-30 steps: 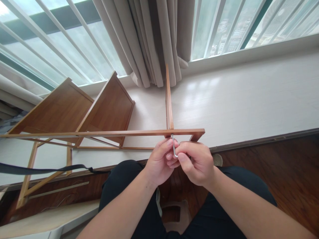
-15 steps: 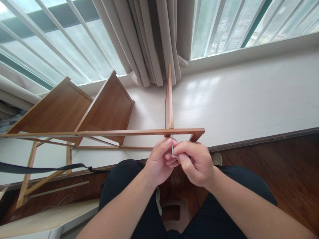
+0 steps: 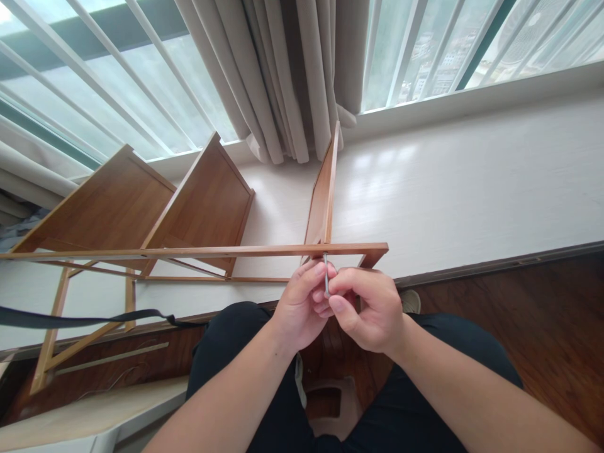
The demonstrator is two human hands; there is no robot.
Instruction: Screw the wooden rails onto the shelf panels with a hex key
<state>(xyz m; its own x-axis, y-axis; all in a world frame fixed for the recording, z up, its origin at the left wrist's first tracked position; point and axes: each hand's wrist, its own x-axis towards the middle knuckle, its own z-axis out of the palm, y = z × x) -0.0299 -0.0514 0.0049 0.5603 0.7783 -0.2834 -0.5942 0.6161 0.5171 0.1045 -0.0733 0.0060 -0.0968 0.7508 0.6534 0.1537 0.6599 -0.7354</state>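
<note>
Both hands pinch a small metal key [image 3: 325, 274] (a thin bent one). The left hand [image 3: 302, 308] and right hand [image 3: 370, 308] touch each other, fingers closed tight on it. Its tip goes up into the long wooden bar [image 3: 189, 253] of the shelf, near the middle.

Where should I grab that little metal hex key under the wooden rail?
Pinch the hex key on its lower shaft, from both sides below the rail: its top is seated upward in the wood, and both hands already meet there.
</note>
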